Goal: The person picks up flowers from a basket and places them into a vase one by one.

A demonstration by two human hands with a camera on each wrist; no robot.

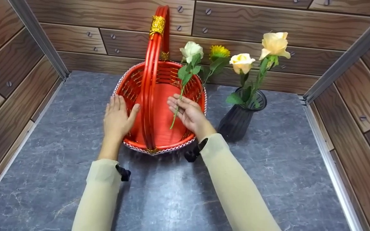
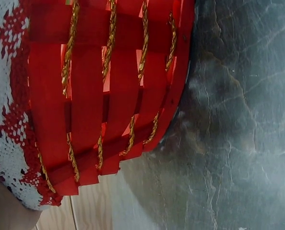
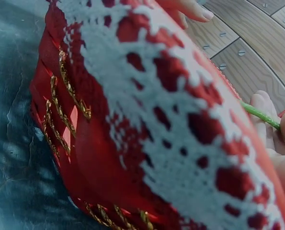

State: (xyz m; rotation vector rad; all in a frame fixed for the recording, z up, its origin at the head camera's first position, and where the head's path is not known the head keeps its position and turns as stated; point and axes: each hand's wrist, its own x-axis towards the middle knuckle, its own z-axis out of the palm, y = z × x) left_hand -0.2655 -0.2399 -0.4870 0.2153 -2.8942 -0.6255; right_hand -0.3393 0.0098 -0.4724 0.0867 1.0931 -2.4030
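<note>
A red woven basket (image 1: 159,144) with a tall red handle (image 1: 149,70) and a white lace trim stands on the grey surface. My left hand (image 1: 117,118) rests on the basket's left rim, its fingers straight and the thumb spread inward. Over the basket's right side, my right hand (image 1: 189,114) pinches the green stem (image 3: 262,116) of a white rose (image 1: 191,51). The bloom points away from me, and the stem's lower end hangs over the basket floor. Behind the rose, a yellow flower (image 1: 219,52) leans out past the basket's right rim; its stem is partly hidden.
To the basket's right stands a dark ribbed vase (image 1: 238,123), holding two peach roses, a lower one (image 1: 242,63) and a taller one (image 1: 275,45). Wood-patterned walls (image 1: 268,22) enclose the back and both sides. Metal rails (image 1: 329,166) run along the side edges.
</note>
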